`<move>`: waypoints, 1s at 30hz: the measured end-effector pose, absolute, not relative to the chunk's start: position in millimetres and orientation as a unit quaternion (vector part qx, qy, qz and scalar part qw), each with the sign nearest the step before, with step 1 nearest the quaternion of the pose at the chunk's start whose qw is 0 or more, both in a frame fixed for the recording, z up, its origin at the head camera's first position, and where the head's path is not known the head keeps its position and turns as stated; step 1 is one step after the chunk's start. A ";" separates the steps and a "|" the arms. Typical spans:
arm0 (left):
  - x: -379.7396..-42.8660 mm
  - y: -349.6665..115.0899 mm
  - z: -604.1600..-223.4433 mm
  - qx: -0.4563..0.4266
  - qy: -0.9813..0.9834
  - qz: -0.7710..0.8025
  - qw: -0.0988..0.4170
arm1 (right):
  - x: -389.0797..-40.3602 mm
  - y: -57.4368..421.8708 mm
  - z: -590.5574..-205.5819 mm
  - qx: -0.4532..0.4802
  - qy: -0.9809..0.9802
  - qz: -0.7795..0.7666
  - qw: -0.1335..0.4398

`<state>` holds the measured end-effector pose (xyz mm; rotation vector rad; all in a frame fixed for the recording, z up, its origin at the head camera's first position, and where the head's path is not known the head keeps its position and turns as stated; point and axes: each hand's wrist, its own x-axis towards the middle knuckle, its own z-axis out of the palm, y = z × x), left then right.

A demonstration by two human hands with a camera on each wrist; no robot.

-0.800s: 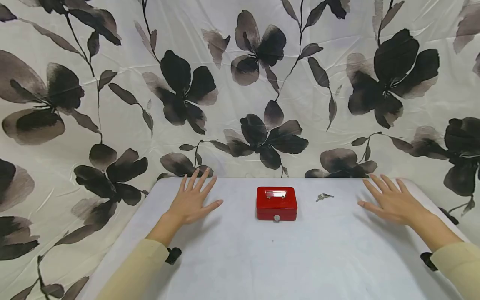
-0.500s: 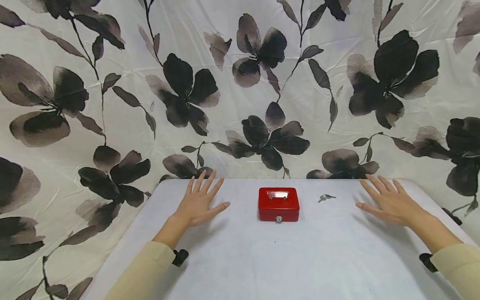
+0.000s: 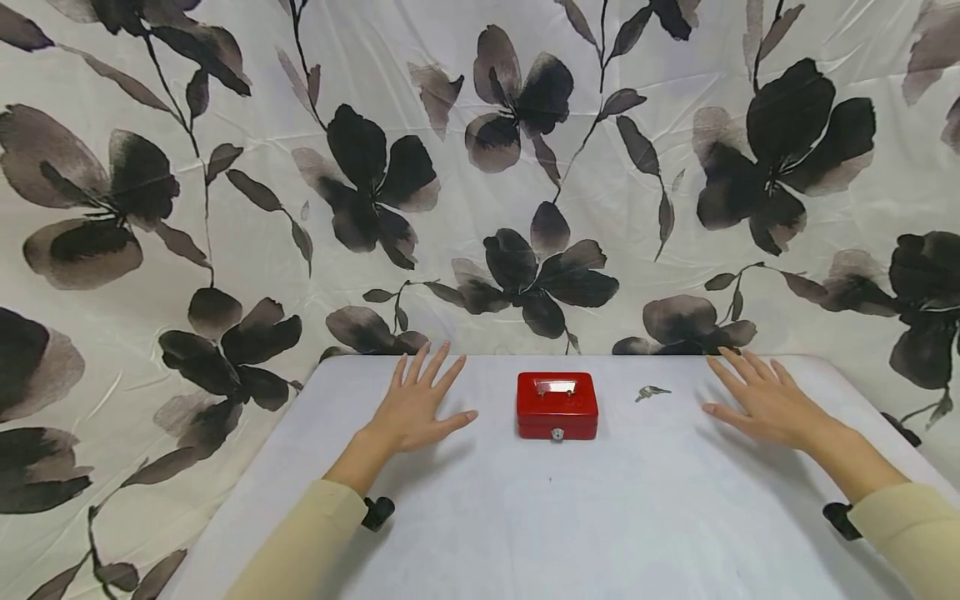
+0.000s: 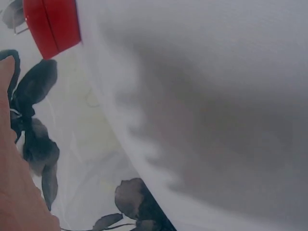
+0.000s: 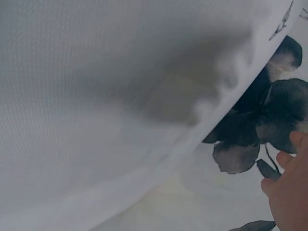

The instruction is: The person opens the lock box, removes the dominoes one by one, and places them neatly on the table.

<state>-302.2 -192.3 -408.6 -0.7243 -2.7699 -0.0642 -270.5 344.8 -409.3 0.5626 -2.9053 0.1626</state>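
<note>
A red cash box (image 3: 557, 406) with a metal handle on its lid and a lock at its front stands on the white table, lid down. To its right lie small silver keys (image 3: 652, 392). My left hand (image 3: 416, 412), fingers spread and straight, hovers over the table left of the box and holds nothing. On the other side my right hand (image 3: 772, 404) is spread the same way, right of the keys, also holding nothing. The left wrist view catches a corner of the red cash box (image 4: 52, 24); the right wrist view shows the keys (image 5: 283, 20) near the table edge.
The white-covered table (image 3: 570, 533) ends at a straight back edge. Behind and beside it hangs a white cloth with a dark flower print (image 3: 442, 200). Each wrist carries a black strapped device (image 3: 377, 512).
Both hands have moved inward, the left one rightward toward the cash box, the right one slightly leftward toward the keys. Box and keys stay put; the head view shifted a little.
</note>
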 end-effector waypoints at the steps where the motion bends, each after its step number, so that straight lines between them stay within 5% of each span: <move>1: -302.0 -190.7 -409.0 -0.253 -0.957 -0.023 0.140 | -270.5 343.9 -409.4 0.190 -0.976 0.055 0.090; 30: -301.2 -139.7 -415.2 -0.281 -0.954 -0.079 0.064 | -277.2 321.1 -424.8 0.231 -0.963 0.103 0.087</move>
